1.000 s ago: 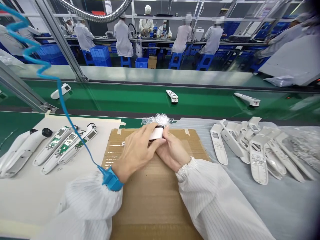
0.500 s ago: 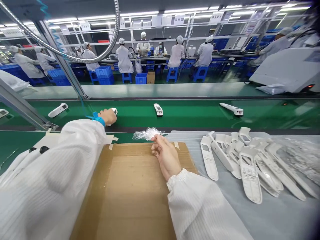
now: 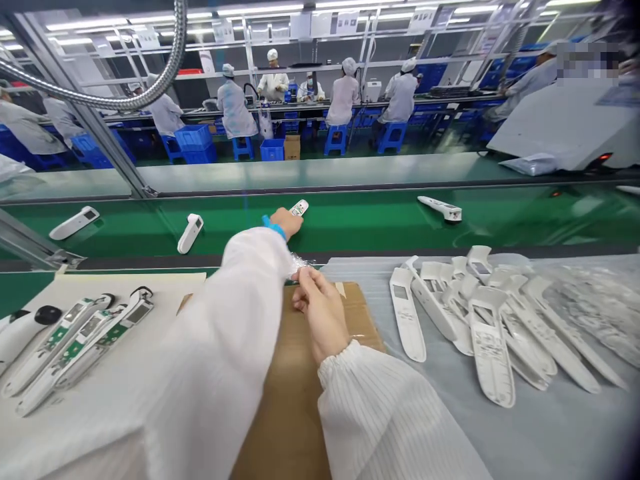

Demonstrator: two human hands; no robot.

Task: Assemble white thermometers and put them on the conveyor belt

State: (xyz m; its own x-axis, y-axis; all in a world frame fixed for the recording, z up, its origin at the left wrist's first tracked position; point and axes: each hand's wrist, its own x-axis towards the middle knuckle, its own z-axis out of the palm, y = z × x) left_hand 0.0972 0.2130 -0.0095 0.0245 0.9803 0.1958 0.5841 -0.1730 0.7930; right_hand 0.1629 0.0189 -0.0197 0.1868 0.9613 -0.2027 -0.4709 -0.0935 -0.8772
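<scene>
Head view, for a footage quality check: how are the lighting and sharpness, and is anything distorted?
In the head view, the ceiling lights give bright, even light; glare streaks the green conveyor belt; the left hand looks sharp; wide-angle distortion bends the metal post; a pixelated patch hides the top right; the lower right corner darkens.

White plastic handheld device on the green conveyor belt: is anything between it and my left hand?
Nothing visible stands in the way. Your left hand, with its blue wrist strap, reaches out over the green conveyor belt and sits right at the near end of the white plastic handheld device.
</scene>
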